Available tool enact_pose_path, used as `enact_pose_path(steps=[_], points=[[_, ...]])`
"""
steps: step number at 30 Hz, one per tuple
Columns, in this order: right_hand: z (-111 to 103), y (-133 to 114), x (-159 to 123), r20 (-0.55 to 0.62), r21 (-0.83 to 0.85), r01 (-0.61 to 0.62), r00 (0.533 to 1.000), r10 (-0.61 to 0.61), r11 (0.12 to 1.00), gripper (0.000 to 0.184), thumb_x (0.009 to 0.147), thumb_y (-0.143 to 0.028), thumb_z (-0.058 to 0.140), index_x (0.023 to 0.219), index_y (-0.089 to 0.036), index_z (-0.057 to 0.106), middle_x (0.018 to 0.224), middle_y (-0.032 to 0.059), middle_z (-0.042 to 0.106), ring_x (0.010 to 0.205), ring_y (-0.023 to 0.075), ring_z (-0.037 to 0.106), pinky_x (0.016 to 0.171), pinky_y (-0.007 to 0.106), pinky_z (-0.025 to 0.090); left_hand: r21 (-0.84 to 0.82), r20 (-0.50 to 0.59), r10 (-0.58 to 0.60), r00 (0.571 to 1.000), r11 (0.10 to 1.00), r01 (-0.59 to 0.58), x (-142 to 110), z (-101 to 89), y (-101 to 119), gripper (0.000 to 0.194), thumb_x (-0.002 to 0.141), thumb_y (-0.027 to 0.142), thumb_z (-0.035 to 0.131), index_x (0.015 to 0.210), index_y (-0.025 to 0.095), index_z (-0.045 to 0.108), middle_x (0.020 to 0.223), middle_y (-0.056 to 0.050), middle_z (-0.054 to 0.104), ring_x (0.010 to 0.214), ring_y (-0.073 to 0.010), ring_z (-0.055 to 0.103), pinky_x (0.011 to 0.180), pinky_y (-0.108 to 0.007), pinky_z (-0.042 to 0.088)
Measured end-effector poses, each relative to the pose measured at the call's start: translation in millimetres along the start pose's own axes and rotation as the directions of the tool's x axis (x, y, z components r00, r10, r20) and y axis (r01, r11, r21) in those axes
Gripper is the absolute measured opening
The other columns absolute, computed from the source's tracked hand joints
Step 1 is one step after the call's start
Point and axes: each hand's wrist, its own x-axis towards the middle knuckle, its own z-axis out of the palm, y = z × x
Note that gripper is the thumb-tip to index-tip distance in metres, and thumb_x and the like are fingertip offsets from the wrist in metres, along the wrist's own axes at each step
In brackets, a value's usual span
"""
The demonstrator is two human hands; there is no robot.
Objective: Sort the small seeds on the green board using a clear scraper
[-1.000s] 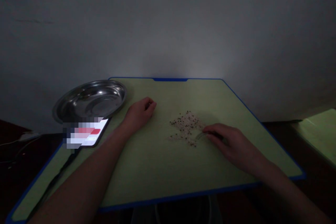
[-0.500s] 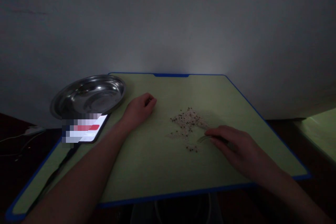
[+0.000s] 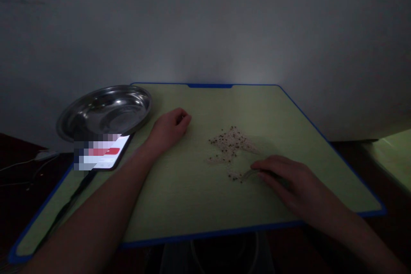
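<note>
My right hand (image 3: 289, 177) is closed around a metal fork (image 3: 249, 173), its tines low over the table and pointing left. Those tines touch or almost touch a small cluster (image 3: 235, 175) of pale grains and dark bits. Just beyond lies a larger spread pile of pale, rice-like grains (image 3: 229, 143), speckled with dark, bean-like bits. To the left of the pile my left hand (image 3: 171, 127) rests on the table, loosely curled into a fist with nothing visible in it. The fork's handle is mostly hidden in my right palm.
A wide steel basin (image 3: 105, 113) stands tilted at the table's left edge. In front of it a phone (image 3: 111, 158) with a lit screen lies beside a dark strap (image 3: 70, 205). The pale green table (image 3: 180, 205) has a blue rim and meets a grey wall (image 3: 205, 25).
The fork has drawn a small cluster of grains toward me, apart from the main pile, and is now back against it. My left hand keeps its place; the whole view has shifted slightly.
</note>
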Motion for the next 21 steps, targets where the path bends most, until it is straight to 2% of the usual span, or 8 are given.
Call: enact_pose_path(steps=[6,11,21], points=[[-2.2,-4.0,-1.8,0.022,0.005,0.015,1.0,-0.016,1.0,0.021,0.097,-0.023,0.046,0.111,-0.025,0.062,0.1,0.0014,0.069,0.091,0.0141,0.064,0.079,0.031,0.05,-0.003,0.0,-0.005,1.0,1.0,0.005,-1.3,-0.7,3.9,0.023,0.084,0.038,0.046,0.076,0.019,0.056,0.065,-0.001,0.059,0.06,-0.0148,0.051,0.06,-0.029,0.035],[-6.1,-10.3,-3.6,-0.03,-0.015,-0.009,1.0,0.009,1.0,0.019,0.097,-0.022,0.047,0.109,-0.025,0.062,0.098,0.0001,0.07,0.089,0.0125,0.064,0.077,0.028,0.049,-0.009,-0.005,-0.001,1.0,1.0,0.001,-1.6,-0.6,4.3,0.023,0.084,0.039,0.046,0.076,0.02,0.056,0.065,0.0,0.06,0.06,-0.0148,0.051,0.06,-0.03,0.036],[-1.0,-13.7,-3.2,0.036,0.002,-0.02,0.999,0.02,1.0,0.022,0.097,-0.021,0.046,0.111,-0.025,0.062,0.1,0.0006,0.069,0.091,0.0129,0.063,0.079,0.028,0.05,0.01,-0.007,-0.009,1.0,1.0,0.009,-1.1,-1.0,3.9,0.021,0.083,0.039,0.048,0.075,0.021,0.056,0.064,-0.001,0.061,0.061,-0.0161,0.053,0.06,-0.03,0.037]])
